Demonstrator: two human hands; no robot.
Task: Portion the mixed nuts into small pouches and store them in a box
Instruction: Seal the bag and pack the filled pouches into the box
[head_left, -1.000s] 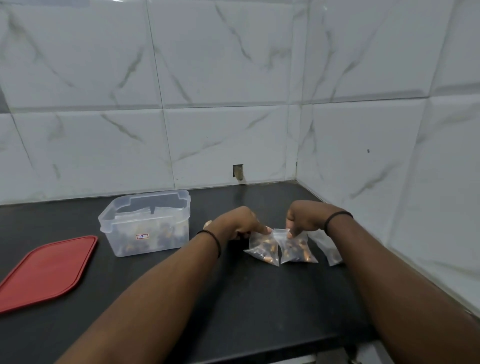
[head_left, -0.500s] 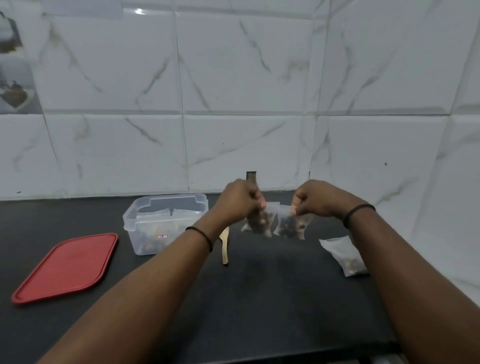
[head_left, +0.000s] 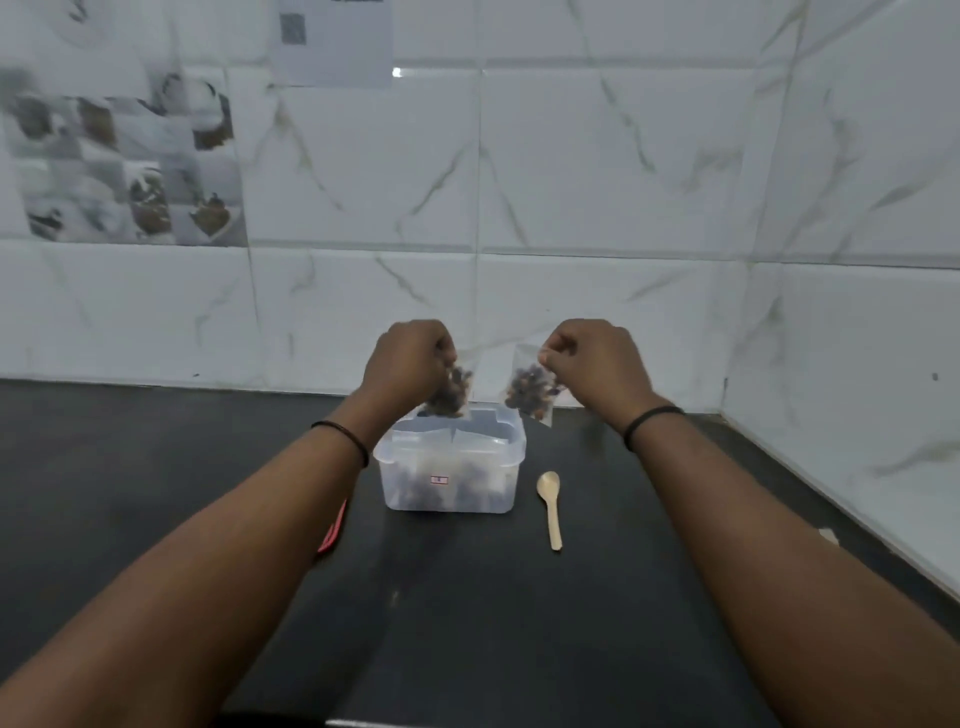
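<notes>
Each hand pinches a filled pouch by its top edge so the nuts hang at the bottom: the left hand (head_left: 410, 358) holds the left pouch (head_left: 451, 392) over the back rim of the open box (head_left: 450, 470), the right hand (head_left: 589, 358) holds the right pouch (head_left: 531, 387) just beyond its right rim. The box stands mid-counter (head_left: 156, 467), well short of the back wall, a wooden spoon (head_left: 551, 506) just beside its right side; judging by this, both pouches have open room to drop straight in

box (head_left: 450, 470) on counter (head_left: 156, 467); spoon (head_left: 550, 506) just right of it; two pouches (head_left: 531, 387) above
</notes>
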